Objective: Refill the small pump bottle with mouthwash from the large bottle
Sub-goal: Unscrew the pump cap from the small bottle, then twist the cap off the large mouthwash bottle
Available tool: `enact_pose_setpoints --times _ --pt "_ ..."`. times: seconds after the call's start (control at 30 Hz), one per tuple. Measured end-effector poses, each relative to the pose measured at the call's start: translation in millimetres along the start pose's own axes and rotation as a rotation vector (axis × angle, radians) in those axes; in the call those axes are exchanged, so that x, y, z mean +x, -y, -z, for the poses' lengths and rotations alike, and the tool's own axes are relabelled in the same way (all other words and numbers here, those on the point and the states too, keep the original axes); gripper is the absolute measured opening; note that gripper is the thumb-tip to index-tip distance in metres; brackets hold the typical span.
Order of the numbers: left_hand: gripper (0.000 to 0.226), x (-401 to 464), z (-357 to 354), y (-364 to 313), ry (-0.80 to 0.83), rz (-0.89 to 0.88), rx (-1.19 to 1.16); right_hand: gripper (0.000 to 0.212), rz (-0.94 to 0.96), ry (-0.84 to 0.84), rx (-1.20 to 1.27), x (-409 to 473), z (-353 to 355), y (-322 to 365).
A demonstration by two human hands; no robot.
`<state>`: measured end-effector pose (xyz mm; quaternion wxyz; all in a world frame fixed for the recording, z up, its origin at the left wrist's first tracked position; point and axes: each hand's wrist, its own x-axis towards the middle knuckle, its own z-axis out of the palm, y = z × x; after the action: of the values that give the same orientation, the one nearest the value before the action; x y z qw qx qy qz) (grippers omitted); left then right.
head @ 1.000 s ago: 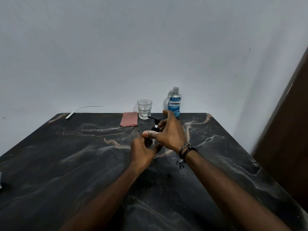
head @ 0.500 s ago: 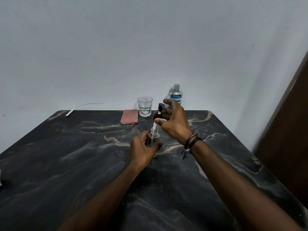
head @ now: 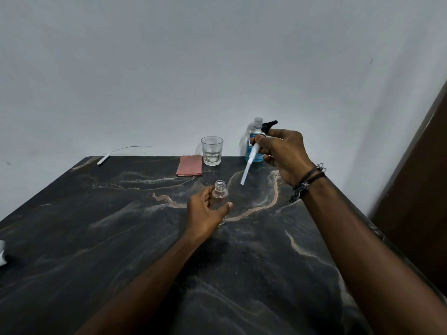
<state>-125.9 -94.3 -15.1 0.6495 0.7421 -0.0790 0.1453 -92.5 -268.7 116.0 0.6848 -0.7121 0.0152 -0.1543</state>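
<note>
Drips are my first worry: my right hand (head: 281, 151) pinches the pump head (head: 268, 128) up in the air, fingers curled round its collar, and the white dip tube (head: 249, 163) slants down over bare desk (head: 121, 238), so any mouthwash left in it could fall there. My left hand (head: 205, 211) grips the small pump bottle (head: 220, 193), which stands upright and open-necked near the desk's middle. It looks light and empty, so if I loosen that hold while reaching, a knock from my wrist could tip it. The large bottle (head: 254, 146) stands capped at the back edge just beside the glass (head: 212, 151); reaching past could jostle the glass. The narrow neck makes pouring likely to spill.
</note>
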Motion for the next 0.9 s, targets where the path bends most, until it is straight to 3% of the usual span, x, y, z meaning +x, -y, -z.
enact_pose_setpoints --times 0.17,0.4,0.63,0.9 --pt "0.049 -0.3 2.3 0.5 -0.018 0.019 -0.004 0.009 -0.191 0.101 -0.099 -2.9 12.1 -19.3" --pt "0.052 -1.7 2.4 -1.3 0.004 0.040 -0.015 0.021 -0.339 0.207 -0.405 -15.9 5.6 -50.1" --pt "0.049 -3.5 4.8 -1.6 0.021 0.053 -0.016 0.024 -0.305 0.239 -0.672 -20.5 -11.2 -76.1" --pt "0.044 -1.6 6.5 4.7 0.045 0.100 0.016 0.043 -0.160 0.242 -1.030 -26.6 -29.9 -92.1"
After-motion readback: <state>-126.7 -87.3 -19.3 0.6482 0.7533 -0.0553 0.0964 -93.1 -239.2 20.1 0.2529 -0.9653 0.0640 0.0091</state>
